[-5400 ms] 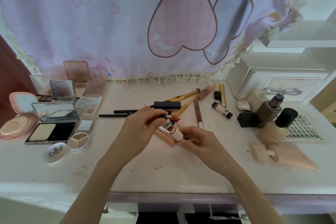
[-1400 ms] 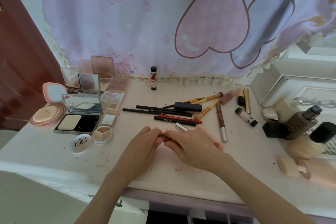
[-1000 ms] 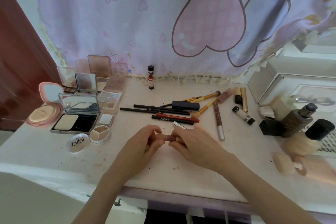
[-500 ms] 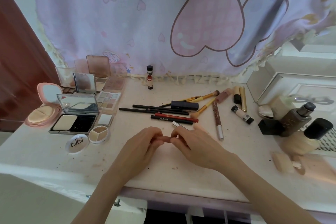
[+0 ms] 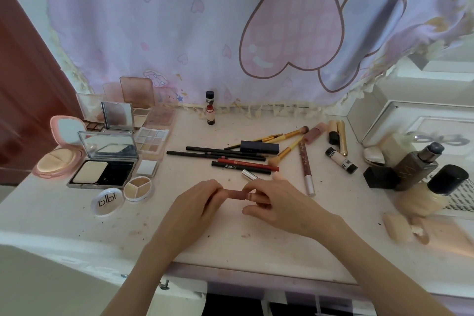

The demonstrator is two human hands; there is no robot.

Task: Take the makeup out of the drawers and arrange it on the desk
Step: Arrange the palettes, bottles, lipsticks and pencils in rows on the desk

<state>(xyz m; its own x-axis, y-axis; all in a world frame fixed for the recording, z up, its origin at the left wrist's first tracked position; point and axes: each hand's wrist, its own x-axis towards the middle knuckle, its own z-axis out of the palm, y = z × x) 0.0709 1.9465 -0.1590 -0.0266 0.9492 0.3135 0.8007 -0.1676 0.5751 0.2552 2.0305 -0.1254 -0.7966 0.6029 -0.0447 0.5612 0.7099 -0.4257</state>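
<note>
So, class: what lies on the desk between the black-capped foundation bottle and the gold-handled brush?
In the head view, between bottle and brush: a black-and-white tube and a long lip gloss.

pink-hearted lilac curtain point(image 5: 230, 20), black pencils point(image 5: 218, 153), dusty-pink tube point(image 5: 237, 194)

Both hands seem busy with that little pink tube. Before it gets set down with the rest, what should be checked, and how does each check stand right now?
1. Tube held securely: ok. The left hand and right hand each pinch an end of the pink tube.
2. Cap fully closed: cannot tell; fingers cover both ends.
3. Free spot on the desk: ok, bare surface lies just in front of the hands.
4. Nearby items out of the way: not ok. A silver-capped stick lies right behind the right hand, and the black pencil is close.
5. Upright small bottle safe from knocks: ok, it stands far back by the curtain.
</note>
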